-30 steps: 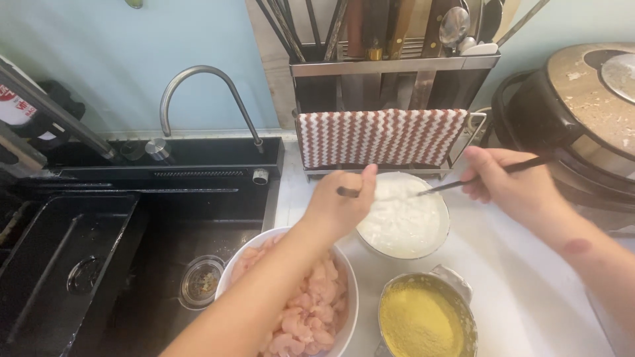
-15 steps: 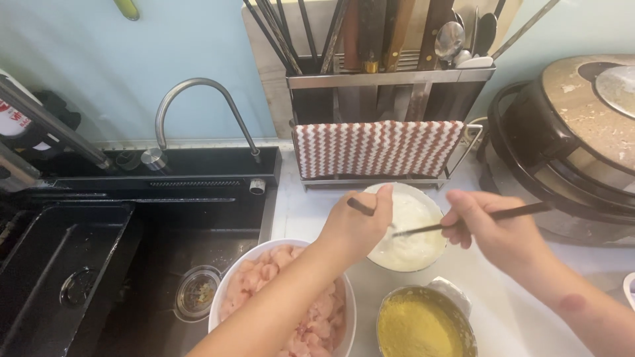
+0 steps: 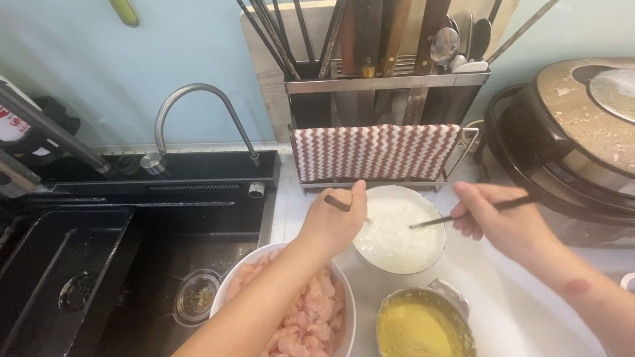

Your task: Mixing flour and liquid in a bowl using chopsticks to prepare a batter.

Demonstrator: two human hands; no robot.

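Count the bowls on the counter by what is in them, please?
White-filled bowl, both hands over it, left hand, right hand with a stick: 1
Pink meat bowl: 1
Yellow crumb bowl: 1
Total: 3

Head-worn view, steeply down, near the counter [image 3: 529, 311]

towel [image 3: 374, 152]: red-white zigzag | bowl [image 3: 399, 229]: white | sink [image 3: 99, 264]: black | crumbs [image 3: 415, 328]: yellow
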